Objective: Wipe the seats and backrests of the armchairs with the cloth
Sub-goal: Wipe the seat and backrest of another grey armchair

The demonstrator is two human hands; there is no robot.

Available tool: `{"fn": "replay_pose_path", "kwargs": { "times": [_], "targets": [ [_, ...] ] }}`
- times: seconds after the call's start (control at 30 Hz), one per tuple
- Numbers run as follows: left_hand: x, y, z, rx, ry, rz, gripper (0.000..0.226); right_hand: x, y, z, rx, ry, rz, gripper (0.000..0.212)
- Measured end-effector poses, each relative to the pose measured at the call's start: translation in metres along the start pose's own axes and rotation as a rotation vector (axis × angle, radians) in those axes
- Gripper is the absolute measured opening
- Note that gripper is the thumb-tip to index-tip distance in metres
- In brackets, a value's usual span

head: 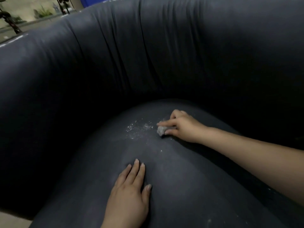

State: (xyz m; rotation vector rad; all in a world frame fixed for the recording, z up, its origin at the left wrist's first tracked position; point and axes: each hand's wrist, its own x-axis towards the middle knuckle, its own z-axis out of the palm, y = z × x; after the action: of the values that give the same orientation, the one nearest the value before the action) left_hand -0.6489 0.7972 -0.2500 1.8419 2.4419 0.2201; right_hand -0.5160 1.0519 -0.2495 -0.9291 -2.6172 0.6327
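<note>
Head view, sole camera.

Dark armchair filling frame; seat cushion (164, 170) bulging toward camera, pleated backrest (164, 55) curving from 9 o'clock over 12 to 3.

Right hand (179, 125) out on far part of seat, about 1 o'clock from frame centre, arm entering from 4 o'clock. Fingers curled round small balled grey cloth (161, 130), cloth pressed onto cushion, only a lump showing beyond the fingertips at hand's 9 o'clock side.

Left hand (130, 193) flat on near seat at 6 o'clock, fingers straight and together, pointing toward 12; grasping nothing, apparently bracing.

Patch of pale specks (139, 129) on cushion just beside cloth, lying at 9 o'clock from it; patch stretched roughly along 10-to-4 line, thin trail running on toward 5 o'clock. More faint specks near seat edge at 4 o'clock.

Key relation: specks directly left of cloth, between the two hands but much nearer right hand; left hand well apart, below at 7 o'clock from patch. Judgement: seat wipe in progress, next stroke likely a sweep toward 9 o'clock across patch. Backrest state unclear in dim light; no residue discernible there.

Beyond chair at 11 o'clock: blurred bright floor and dark stands, not identifiable.
</note>
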Motion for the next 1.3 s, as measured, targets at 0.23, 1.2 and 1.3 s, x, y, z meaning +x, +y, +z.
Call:
{"fn": "replay_pose_path", "kwargs": {
  "times": [0.23,1.2,1.3],
  "targets": [
    [0.002,-0.003,0.002,-0.015,-0.017,-0.003,0.062,-0.009,-0.021,0.014,-0.051,-0.010,-0.076,0.039],
    [0.003,-0.014,0.006,-0.065,-0.050,0.031,0.063,-0.043,-0.058,0.033,-0.059,-0.003,-0.105,0.043],
    [0.004,-0.015,0.006,-0.066,-0.046,0.036,0.064,-0.022,-0.040,0.014,-0.110,0.080,0.103,0.041]
  ]
}}
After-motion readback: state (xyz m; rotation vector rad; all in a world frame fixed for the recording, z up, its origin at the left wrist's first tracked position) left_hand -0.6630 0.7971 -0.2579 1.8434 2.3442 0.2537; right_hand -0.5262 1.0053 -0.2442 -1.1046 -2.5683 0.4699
